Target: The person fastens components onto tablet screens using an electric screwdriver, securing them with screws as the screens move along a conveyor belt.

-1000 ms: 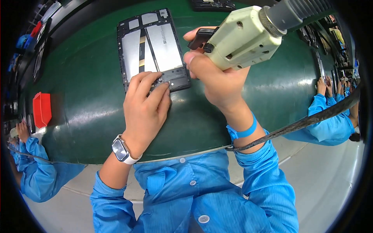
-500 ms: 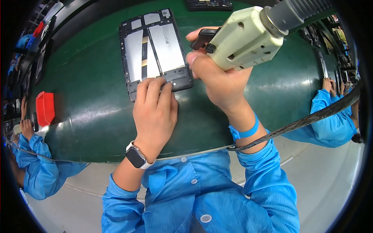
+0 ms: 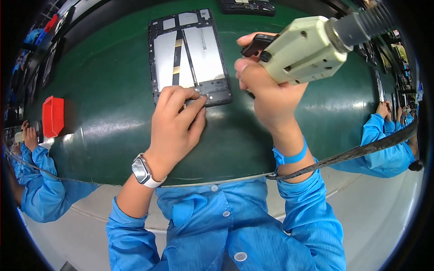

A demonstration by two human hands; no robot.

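An opened tablet (image 3: pixel 210 49) lies on the green table, with a silver inside, a dark frame, a dark ribbon cable (image 3: pixel 176 61) with gold-coloured patches and a thin black cable (image 3: pixel 190 61). My left hand (image 3: pixel 174 119) rests over the tablet's near edge. Its fingers are bent and drawn together, the tips on the dark strip there; whatever is between them is hidden. To the right of the tablet, my right hand (image 3: pixel 275 97) is wrapped round a pale green power tool (image 3: pixel 300 49) with a black lever and a grey ribbed hose. The tool is tilted and held above the table.
A red bin (image 3: pixel 53 116) stands at the left of the table. Another dark device (image 3: pixel 247 7) lies at the far edge. A dark cord (image 3: pixel 357 151) runs from my right wrist strap (image 3: pixel 291 156) toward the right. People in blue sleeves work on both sides.
The tablet appears shifted right and slightly up in view. My left hand has turned, its fingers now bent more at the tablet's near edge. My right hand and the power tool appear farther right.
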